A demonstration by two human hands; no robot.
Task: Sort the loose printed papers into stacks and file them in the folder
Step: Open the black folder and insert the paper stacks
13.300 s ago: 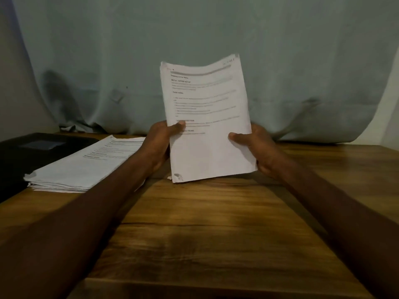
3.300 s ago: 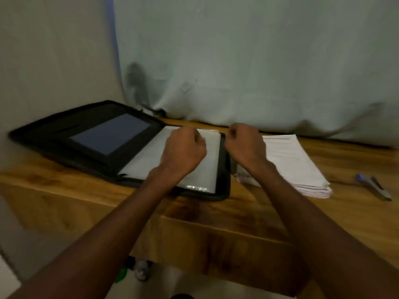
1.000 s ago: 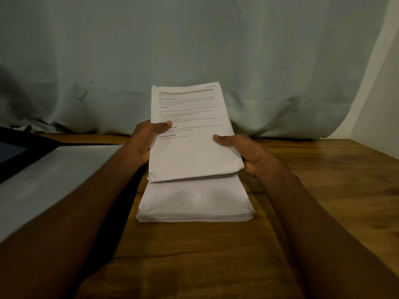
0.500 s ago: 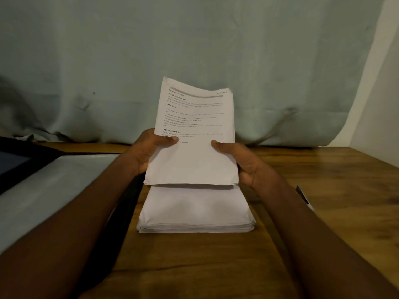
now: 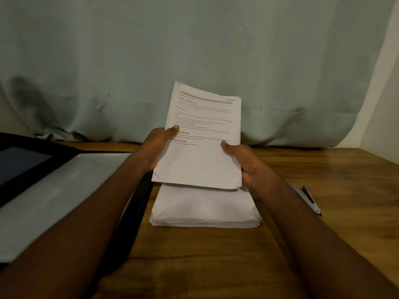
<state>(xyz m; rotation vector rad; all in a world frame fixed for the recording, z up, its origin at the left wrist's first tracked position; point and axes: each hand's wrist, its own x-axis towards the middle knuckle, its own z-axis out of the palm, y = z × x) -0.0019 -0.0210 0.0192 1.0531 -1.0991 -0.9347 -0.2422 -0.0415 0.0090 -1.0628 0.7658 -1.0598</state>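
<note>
Item: a thin batch of printed papers (image 5: 203,147), held upright above the counter's (image 5: 323,190) middle; left hand (image 5: 157,147) pinches its left edge, right hand (image 5: 244,162) its right edge, each grip thumb-on-front. Beneath: the remaining stack (image 5: 205,208), flat on the counter. Folder (image 5: 54,190), open at the left edge, a blank sheet showing in it. Pen (image 5: 308,199) toward the right edge. Progress, judged: filing begun, most of the stack unsorted. Against half a second ago: batch tilted slightly rightward, held a little higher; pen more exposed.
</note>
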